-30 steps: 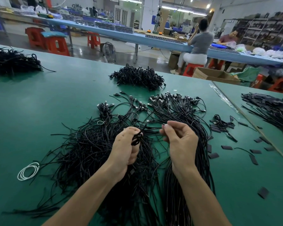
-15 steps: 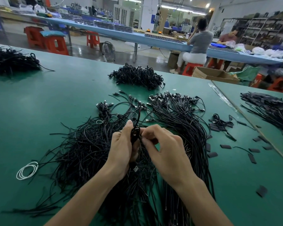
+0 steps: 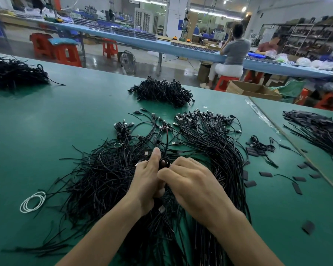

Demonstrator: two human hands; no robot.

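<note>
Head view. Left hand (image 3: 148, 179): fingers curled round a small coil of thin black cable (image 3: 164, 163), with the thumb straight and pressed along the coil's left side. Right hand (image 3: 194, 189): fingers bent, thumb and forefinger tips meeting at the coil's lower edge and pinching it. The exact contact there is partly hidden by the left hand.

Coil position: between the two hands at their fingertips, held clear of the table. One free cable end runs up and away from it, just beyond the left thumb tip.

Under both hands and forearms: a broad spread of loose black cables with plug ends (image 3: 210, 143), fanned out on the green table mat (image 3: 46, 131).
Left of the left hand, well apart: a thin white wire loop (image 3: 32, 202), lying flat.
Right of the right hand: scattered flat black rectangular pieces (image 3: 265, 174).
Beyond the fingertips, well apart: a heap of bundled black cables (image 3: 161, 92).
Far to the left of the left hand: a second dark cable heap (image 3: 13, 73).
</note>
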